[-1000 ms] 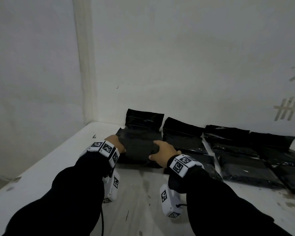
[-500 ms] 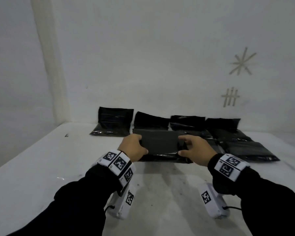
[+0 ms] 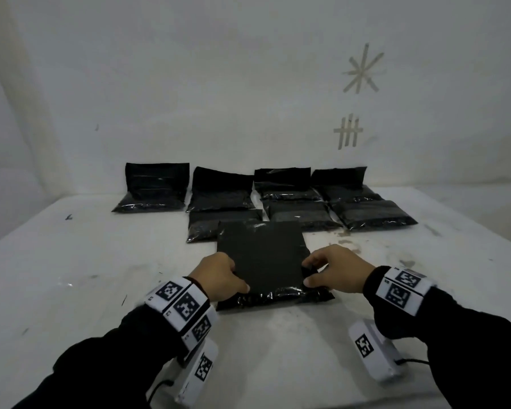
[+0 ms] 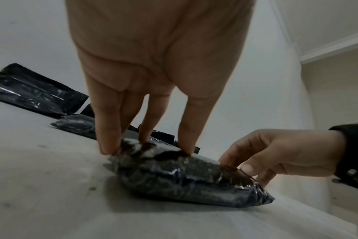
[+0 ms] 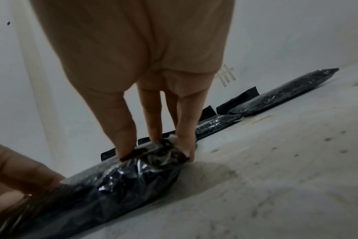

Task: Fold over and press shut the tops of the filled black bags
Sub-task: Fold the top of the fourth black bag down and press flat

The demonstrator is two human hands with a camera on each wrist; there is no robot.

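Note:
A filled black bag [image 3: 263, 258] lies flat on the white table [image 3: 86, 276] in front of me, its glossy end nearest me. My left hand [image 3: 219, 276] grips its left side, thumb on top, fingers at the edge. My right hand [image 3: 334, 273] pinches the right side near the front corner. In the left wrist view the left fingers [image 4: 108, 129] dig into the bag [image 4: 184, 181]. In the right wrist view the right fingers [image 5: 121, 129] clutch the crinkled plastic of the bag [image 5: 112, 186].
Several more black bags [image 3: 278, 199] lie in rows against the back wall, some with tops standing up, the leftmost bag [image 3: 154, 187] apart from the others. Tape marks [image 3: 348, 134] are on the wall. The table's right edge [image 3: 469, 231] drops off.
Both hands have drawn the bag from the back left of the table toward me and set it down at the front centre. The grip on its two sides holds.

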